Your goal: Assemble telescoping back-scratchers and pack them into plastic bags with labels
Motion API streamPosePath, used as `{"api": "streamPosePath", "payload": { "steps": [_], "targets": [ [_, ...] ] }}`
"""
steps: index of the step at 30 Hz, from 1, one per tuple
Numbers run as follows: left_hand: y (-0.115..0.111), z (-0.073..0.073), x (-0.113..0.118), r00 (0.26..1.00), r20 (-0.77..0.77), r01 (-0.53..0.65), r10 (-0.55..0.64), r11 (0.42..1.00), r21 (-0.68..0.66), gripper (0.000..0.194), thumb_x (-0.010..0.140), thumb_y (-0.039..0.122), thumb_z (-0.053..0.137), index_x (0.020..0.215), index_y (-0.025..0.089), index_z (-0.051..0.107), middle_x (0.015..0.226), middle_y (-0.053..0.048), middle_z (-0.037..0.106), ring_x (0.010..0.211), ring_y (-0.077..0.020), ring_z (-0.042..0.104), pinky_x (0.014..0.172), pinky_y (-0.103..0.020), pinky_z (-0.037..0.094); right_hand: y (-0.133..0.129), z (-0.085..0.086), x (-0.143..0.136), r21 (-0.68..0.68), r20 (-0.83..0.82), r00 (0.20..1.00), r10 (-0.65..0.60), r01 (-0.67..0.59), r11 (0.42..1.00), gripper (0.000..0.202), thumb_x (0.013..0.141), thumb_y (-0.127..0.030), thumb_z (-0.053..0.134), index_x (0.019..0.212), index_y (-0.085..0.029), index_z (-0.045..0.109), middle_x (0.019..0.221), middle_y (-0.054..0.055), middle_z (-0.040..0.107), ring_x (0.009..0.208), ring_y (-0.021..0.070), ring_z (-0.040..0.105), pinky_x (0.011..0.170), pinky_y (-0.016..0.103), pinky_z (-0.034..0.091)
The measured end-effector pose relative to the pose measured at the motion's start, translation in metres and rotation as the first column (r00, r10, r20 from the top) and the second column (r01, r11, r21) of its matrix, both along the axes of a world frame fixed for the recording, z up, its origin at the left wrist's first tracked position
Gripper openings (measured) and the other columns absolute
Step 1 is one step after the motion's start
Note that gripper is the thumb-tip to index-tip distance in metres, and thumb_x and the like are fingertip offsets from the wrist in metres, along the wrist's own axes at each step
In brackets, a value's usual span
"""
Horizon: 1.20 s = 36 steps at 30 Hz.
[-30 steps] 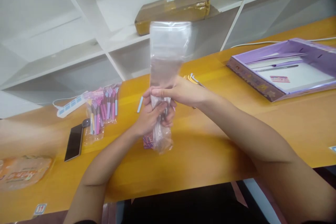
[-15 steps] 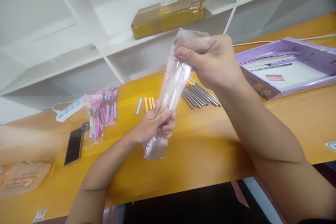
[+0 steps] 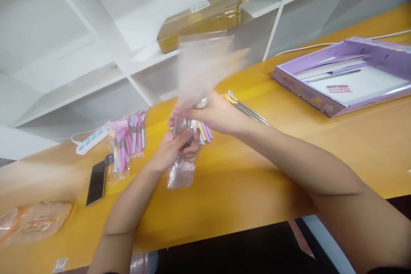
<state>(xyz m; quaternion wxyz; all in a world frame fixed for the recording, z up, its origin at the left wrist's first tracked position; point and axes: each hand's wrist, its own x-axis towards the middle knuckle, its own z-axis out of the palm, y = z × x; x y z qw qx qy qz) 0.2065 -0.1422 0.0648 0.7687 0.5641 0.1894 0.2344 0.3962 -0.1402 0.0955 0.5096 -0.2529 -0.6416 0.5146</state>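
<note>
A clear plastic bag (image 3: 205,62) stands up from my hands, its upper part blurred. My left hand (image 3: 176,147) is closed round its lower part, and the crinkled bottom end hangs below my fingers. Just above, my right hand (image 3: 215,113) is closed around the bag's middle, its fingers partly smeared by motion. Behind my hands, pastel sticks (image 3: 205,132) lie on the table, partly hidden. To their right are several metal rods (image 3: 248,109) with coloured, curved ends, also partly covered by my right hand.
Bagged pastel-handled tools (image 3: 123,145), a power strip (image 3: 93,138) and a dark phone (image 3: 96,183) lie left. An orange-printed package (image 3: 40,222) is at the near left. A purple box (image 3: 305,90) stands right; a taped parcel (image 3: 199,21) sits on the shelf behind.
My right hand has come down and left from the bag's top to its middle, close above my left hand. The bag's upper end now spreads upward free. The view has shifted slightly.
</note>
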Motion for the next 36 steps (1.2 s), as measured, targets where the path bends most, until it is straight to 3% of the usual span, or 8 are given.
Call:
{"api": "streamPosePath", "payload": {
  "steps": [10,18,22,24,27,30,33,36],
  "targets": [
    [-0.006,-0.003,-0.005,0.988,-0.096,0.117,-0.12,0.993,-0.034,0.031,0.113,0.045,0.056,0.093,0.021,0.056,0.065,0.009,0.033,0.054,-0.0077,0.026,0.054,-0.023,0.031,0.004,0.017,0.038,0.068,-0.089,0.939,-0.332,0.339,0.938,0.04,0.08,-0.055,0.096,0.091,-0.021,0.078,0.093,0.008,0.08,0.102,0.03,0.076,0.089,0.045,0.069],
    [-0.006,-0.001,-0.002,0.982,-0.126,0.133,-0.142,0.988,-0.076,0.033,0.11,0.049,0.061,0.094,0.021,0.055,0.064,0.009,0.035,0.055,-0.0079,0.025,0.054,-0.023,0.031,0.026,0.015,0.06,0.147,-0.162,0.867,-0.47,0.493,0.858,0.037,0.089,-0.056,0.088,0.088,-0.021,0.079,0.083,0.005,0.074,0.082,0.0201,0.07,0.08,0.037,0.061],
    [-0.001,0.004,-0.005,0.995,-0.043,0.09,-0.094,0.992,-0.083,0.029,0.109,0.046,0.062,0.095,0.02,0.059,0.061,0.01,0.033,0.052,-0.0072,0.021,0.051,-0.021,0.027,0.031,0.023,0.075,0.088,-0.373,0.758,-0.535,0.603,0.792,0.035,0.1,-0.056,0.074,0.118,-0.025,0.076,0.104,0.005,0.082,0.087,0.0158,0.073,0.081,0.029,0.061],
    [0.002,0.009,-0.008,0.999,0.026,0.041,-0.038,0.993,-0.115,0.03,0.107,0.044,0.065,0.09,0.02,0.058,0.06,0.01,0.031,0.05,-0.0067,0.019,0.048,-0.02,0.025,0.024,0.027,0.08,0.123,-0.33,0.839,-0.432,0.492,0.862,0.053,0.105,-0.063,0.063,0.148,-0.031,0.064,0.123,0.004,0.081,0.104,0.0187,0.077,0.096,0.033,0.063],
    [0.005,0.015,-0.011,0.994,0.09,-0.047,0.061,0.987,-0.151,0.03,0.103,0.04,0.07,0.084,0.02,0.058,0.059,0.01,0.028,0.048,-0.0062,0.017,0.045,-0.019,0.025,0.008,0.028,0.077,0.23,0.018,0.998,-0.061,0.055,0.972,0.072,0.106,-0.079,0.048,0.168,-0.043,0.047,0.16,0.002,0.064,0.145,0.0248,0.064,0.124,0.045,0.05],
    [0.002,0.015,-0.01,0.991,0.082,-0.097,0.107,0.988,-0.118,0.028,0.101,0.042,0.074,0.088,0.019,0.063,0.057,0.01,0.03,0.047,-0.006,0.019,0.045,-0.019,0.028,-0.002,0.018,0.056,0.276,0.342,0.916,0.208,-0.309,0.91,0.063,0.108,-0.069,0.057,0.162,-0.037,0.059,0.17,0.002,0.054,0.156,0.0273,0.052,0.132,0.046,0.041],
    [-0.003,0.013,-0.006,0.983,0.058,-0.17,0.173,0.984,-0.06,0.033,0.101,0.046,0.074,0.085,0.019,0.062,0.055,0.009,0.033,0.045,-0.0059,0.021,0.045,-0.02,0.028,-0.002,0.005,0.028,0.325,0.396,0.873,0.285,-0.424,0.845,0.054,0.109,-0.046,0.068,0.16,-0.029,0.063,0.16,0.008,0.064,0.149,0.0246,0.06,0.128,0.042,0.045],
    [-0.005,0.011,-0.004,0.986,0.041,-0.162,0.163,0.986,-0.031,0.042,0.101,0.05,0.074,0.079,0.02,0.055,0.055,0.009,0.033,0.046,-0.0061,0.024,0.046,-0.02,0.027,0.002,-0.001,0.013,0.335,0.268,0.93,0.25,-0.333,0.881,0.042,0.112,-0.042,0.064,0.15,-0.027,0.072,0.159,0.008,0.064,0.152,0.0221,0.059,0.128,0.04,0.046]
  ]
}}
